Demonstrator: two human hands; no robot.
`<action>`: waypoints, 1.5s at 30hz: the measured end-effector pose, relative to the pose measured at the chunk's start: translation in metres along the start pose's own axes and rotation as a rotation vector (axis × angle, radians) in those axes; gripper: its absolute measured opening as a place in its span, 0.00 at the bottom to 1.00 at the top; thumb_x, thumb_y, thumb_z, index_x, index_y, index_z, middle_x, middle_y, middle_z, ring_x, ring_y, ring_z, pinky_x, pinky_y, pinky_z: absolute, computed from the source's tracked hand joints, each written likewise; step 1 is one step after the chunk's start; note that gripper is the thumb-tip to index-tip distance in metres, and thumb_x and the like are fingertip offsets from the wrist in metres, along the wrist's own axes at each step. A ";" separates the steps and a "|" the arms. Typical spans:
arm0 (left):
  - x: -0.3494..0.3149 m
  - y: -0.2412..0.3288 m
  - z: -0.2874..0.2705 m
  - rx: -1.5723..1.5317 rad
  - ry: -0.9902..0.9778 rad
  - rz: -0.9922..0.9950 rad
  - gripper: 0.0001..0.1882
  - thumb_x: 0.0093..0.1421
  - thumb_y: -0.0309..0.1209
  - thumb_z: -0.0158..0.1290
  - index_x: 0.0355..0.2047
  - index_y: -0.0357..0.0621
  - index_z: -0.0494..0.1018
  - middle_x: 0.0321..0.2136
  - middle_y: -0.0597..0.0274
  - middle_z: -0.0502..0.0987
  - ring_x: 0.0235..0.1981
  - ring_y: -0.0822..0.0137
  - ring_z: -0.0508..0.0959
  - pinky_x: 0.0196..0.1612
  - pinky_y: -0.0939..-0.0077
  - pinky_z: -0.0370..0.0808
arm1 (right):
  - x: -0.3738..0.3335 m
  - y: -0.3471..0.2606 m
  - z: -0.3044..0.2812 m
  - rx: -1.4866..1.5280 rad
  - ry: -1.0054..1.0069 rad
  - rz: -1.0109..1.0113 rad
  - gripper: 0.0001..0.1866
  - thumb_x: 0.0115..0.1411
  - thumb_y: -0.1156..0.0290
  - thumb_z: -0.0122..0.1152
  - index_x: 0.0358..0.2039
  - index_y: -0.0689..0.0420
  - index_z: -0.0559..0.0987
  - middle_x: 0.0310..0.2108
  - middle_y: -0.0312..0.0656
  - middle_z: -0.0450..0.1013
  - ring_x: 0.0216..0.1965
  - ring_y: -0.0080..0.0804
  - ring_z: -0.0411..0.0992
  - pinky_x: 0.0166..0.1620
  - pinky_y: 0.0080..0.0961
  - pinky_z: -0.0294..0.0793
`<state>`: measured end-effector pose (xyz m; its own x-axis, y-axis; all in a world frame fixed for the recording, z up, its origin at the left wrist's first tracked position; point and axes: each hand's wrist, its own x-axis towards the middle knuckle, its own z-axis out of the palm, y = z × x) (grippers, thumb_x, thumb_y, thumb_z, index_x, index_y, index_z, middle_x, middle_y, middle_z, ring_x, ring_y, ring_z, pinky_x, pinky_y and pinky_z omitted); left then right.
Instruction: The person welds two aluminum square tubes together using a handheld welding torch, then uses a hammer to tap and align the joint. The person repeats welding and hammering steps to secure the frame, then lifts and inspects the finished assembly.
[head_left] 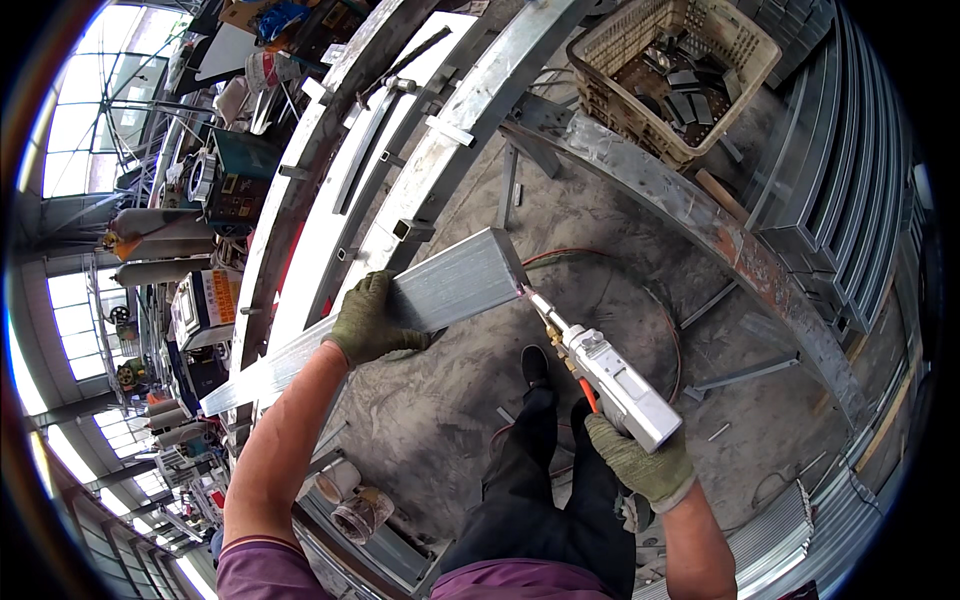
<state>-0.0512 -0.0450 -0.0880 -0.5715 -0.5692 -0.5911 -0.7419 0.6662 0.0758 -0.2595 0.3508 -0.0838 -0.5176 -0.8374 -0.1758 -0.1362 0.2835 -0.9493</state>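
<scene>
My left hand (368, 322), in an olive work glove, grips a rectangular galvanized steel tube (455, 280) from its near side. The tube slants from the lower left up to the middle, and its end is turned toward my right side. In my right hand (642, 460), also gloved, is a silver-white handheld laser welding gun (625, 390) with an orange line beneath it. The gun's narrow nozzle points up and left, its tip at the lower corner of the tube's end. A small reddish spot shows there; whether the tip touches the metal I cannot tell.
Long steel beams (440, 160) form a rack at the left. A beige plastic crate (670, 140) holds metal offcuts at the far right, beyond a worn crossbeam (700, 215). Stacked steel profiles (830, 190) line the right side. A reddish hose (668, 320) curves over the concrete floor.
</scene>
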 end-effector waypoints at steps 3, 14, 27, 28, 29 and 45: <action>0.000 -0.001 0.000 0.001 -0.008 0.004 0.68 0.35 0.64 0.82 0.67 0.35 0.64 0.58 0.41 0.73 0.62 0.43 0.74 0.68 0.52 0.73 | 0.001 -0.002 0.001 0.024 0.012 0.012 0.20 0.62 0.75 0.77 0.53 0.64 0.85 0.42 0.46 0.86 0.41 0.33 0.87 0.43 0.30 0.86; 0.002 -0.005 0.002 -0.009 -0.007 0.015 0.69 0.34 0.64 0.82 0.68 0.36 0.64 0.60 0.43 0.73 0.63 0.43 0.73 0.68 0.52 0.72 | 0.005 0.000 0.010 0.047 0.080 -0.001 0.16 0.60 0.67 0.79 0.46 0.58 0.88 0.36 0.45 0.86 0.35 0.42 0.87 0.38 0.33 0.86; 0.001 -0.002 0.002 -0.023 -0.011 -0.010 0.69 0.33 0.64 0.82 0.68 0.37 0.64 0.60 0.42 0.73 0.63 0.43 0.73 0.69 0.52 0.71 | 0.008 -0.002 0.008 0.054 0.052 0.039 0.15 0.61 0.68 0.77 0.46 0.58 0.87 0.35 0.46 0.86 0.34 0.41 0.87 0.37 0.33 0.86; 0.000 -0.001 0.002 -0.025 -0.012 -0.019 0.69 0.33 0.63 0.82 0.68 0.37 0.64 0.60 0.42 0.73 0.63 0.43 0.73 0.69 0.52 0.71 | 0.007 -0.001 0.009 0.061 0.049 0.049 0.15 0.61 0.68 0.77 0.46 0.58 0.87 0.36 0.46 0.86 0.34 0.41 0.87 0.37 0.33 0.86; 0.000 -0.001 0.002 -0.025 -0.008 -0.016 0.69 0.33 0.63 0.82 0.68 0.37 0.65 0.60 0.42 0.73 0.63 0.42 0.73 0.69 0.52 0.71 | 0.006 0.001 0.010 0.068 0.045 0.059 0.15 0.61 0.68 0.77 0.47 0.58 0.87 0.36 0.45 0.86 0.34 0.41 0.87 0.37 0.33 0.86; 0.003 -0.005 0.004 -0.004 0.047 0.042 0.66 0.32 0.58 0.84 0.65 0.33 0.65 0.55 0.41 0.75 0.58 0.44 0.77 0.63 0.53 0.76 | 0.007 -0.002 0.010 0.023 0.067 0.000 0.15 0.60 0.69 0.77 0.47 0.58 0.87 0.36 0.45 0.86 0.34 0.40 0.87 0.37 0.33 0.86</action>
<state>-0.0481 -0.0486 -0.0931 -0.6178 -0.5632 -0.5488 -0.7185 0.6879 0.1028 -0.2544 0.3398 -0.0857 -0.5728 -0.8043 -0.1584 -0.1174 0.2717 -0.9552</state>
